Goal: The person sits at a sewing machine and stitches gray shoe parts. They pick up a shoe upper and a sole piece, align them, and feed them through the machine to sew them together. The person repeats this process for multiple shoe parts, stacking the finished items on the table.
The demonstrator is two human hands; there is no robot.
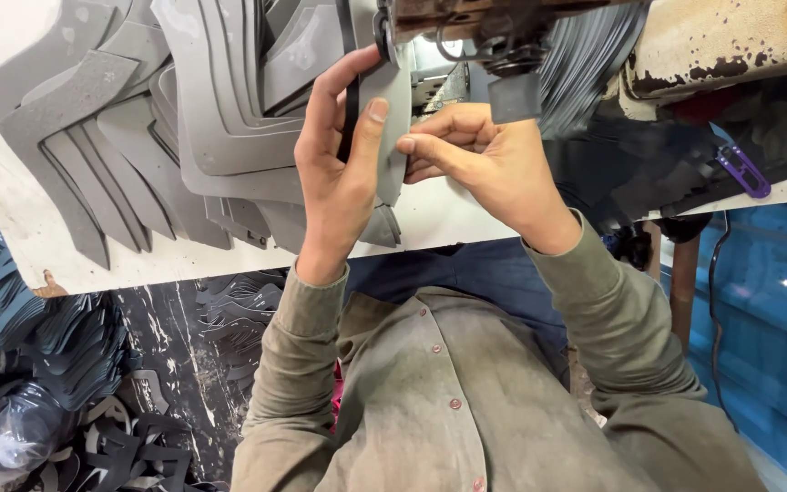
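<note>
My left hand (339, 173) grips a grey cut piece of material (394, 137) together with a thin black strip (351, 96), thumb pressed on the piece's face. My right hand (480, 155) pinches the same grey piece at its right edge, just below the sewing machine's head (466, 27). The piece stands under the machine's presser area (444, 87). Both hands rest over the white table (11, 210).
A fanned pile of grey cut pieces (184, 118) covers the table to the left. Dark stacked pieces (594, 82) lie right of the machine, with a purple thread snipper (744, 171) beyond. Heaps of dark cut pieces (38, 337) lie on the floor at left.
</note>
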